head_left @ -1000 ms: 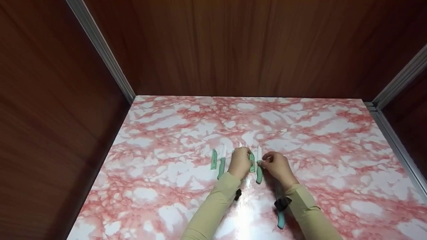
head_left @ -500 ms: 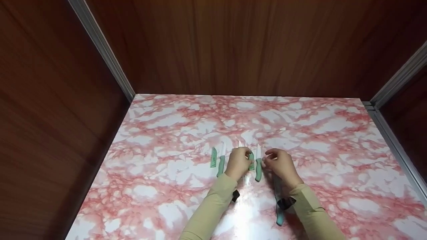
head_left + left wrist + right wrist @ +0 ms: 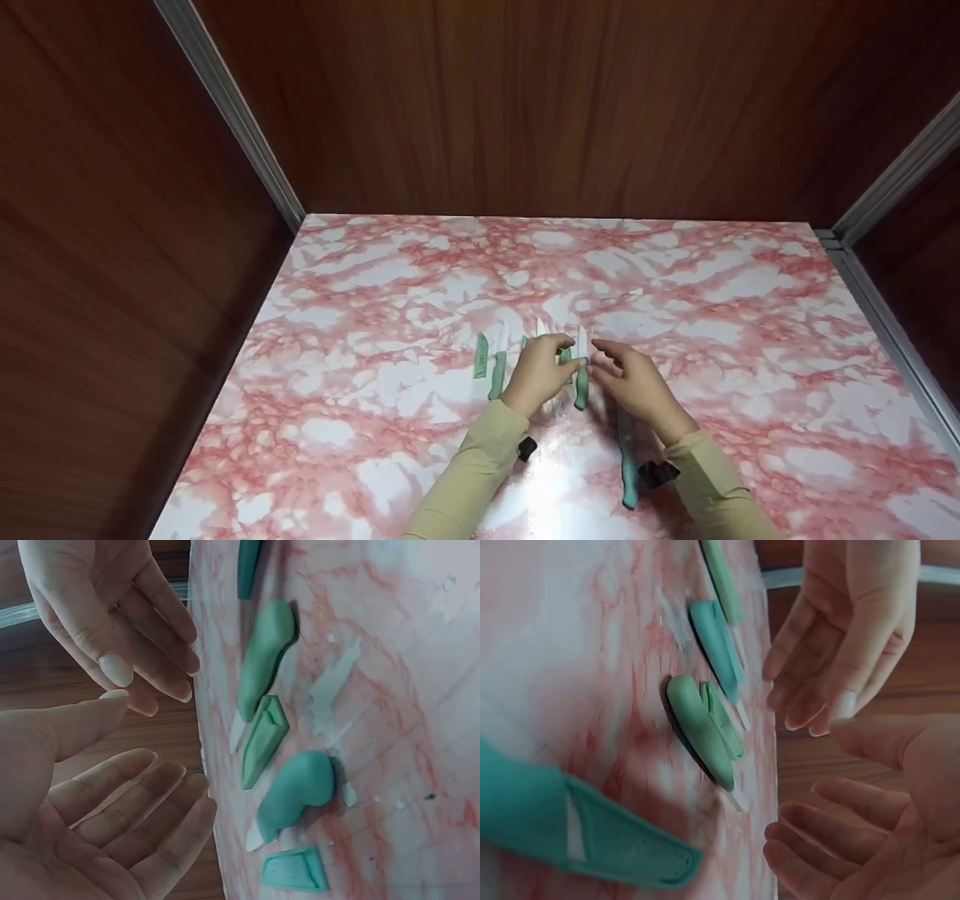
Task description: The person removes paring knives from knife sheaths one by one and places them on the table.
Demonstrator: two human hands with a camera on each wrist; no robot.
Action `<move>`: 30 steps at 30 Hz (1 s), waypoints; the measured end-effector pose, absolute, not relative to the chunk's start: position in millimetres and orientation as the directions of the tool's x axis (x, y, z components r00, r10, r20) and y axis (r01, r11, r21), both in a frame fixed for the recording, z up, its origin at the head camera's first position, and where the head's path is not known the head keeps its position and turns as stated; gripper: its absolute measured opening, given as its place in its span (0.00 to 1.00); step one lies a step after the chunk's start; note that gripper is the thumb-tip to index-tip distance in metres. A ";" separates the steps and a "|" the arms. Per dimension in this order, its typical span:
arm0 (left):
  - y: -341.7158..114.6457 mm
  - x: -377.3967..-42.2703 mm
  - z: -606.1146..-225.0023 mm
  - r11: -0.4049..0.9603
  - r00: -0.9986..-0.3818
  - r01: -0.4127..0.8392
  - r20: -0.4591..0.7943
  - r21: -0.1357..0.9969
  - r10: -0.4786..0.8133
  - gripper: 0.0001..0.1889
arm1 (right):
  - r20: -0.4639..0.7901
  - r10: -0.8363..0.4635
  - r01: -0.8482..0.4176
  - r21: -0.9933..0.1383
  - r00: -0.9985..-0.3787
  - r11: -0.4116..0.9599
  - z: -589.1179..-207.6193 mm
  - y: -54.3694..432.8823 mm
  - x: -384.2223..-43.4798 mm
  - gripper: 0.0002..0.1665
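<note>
My left hand (image 3: 541, 369) hovers over the middle of a row of knives, its fingers spread and holding nothing. Opposite it my right hand (image 3: 634, 382) is likewise bare, fingers loosely bent, beside the green-handled knife (image 3: 581, 390). In the left wrist view the two thumbs point at each other, apart from the knives. A flat green blade sheath (image 3: 262, 739) lies beside that knife. A teal-handled knife (image 3: 300, 791) is mostly hidden under my left hand in the head view, with a teal sheath (image 3: 296, 870) next to it. At the left end lie another knife (image 3: 497, 375) and sheath (image 3: 481, 356).
A larger teal-handled knife (image 3: 628, 476), its blade in a teal sheath (image 3: 634, 847), lies near my right wrist. The red-and-white marbled tabletop (image 3: 405, 277) is bounded by dark wood panels (image 3: 525, 105) at the back and sides.
Fingers of both hands have spread. My right hand has come off the right-hand knife and sits slightly further right; my left hand has come off the sheath. The knives stay in place.
</note>
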State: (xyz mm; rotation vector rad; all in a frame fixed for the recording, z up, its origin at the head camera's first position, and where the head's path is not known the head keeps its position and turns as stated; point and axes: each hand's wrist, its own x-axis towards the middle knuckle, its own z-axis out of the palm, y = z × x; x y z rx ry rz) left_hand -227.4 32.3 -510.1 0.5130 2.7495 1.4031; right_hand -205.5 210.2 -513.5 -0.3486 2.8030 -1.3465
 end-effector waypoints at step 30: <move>36.2 -201.6 -511.2 0.678 -0.892 0.441 0.205 0.588 0.402 0.21 | 0.089 -0.468 -0.438 -0.538 -0.879 0.720 -521.8 222.1 -147.9 0.41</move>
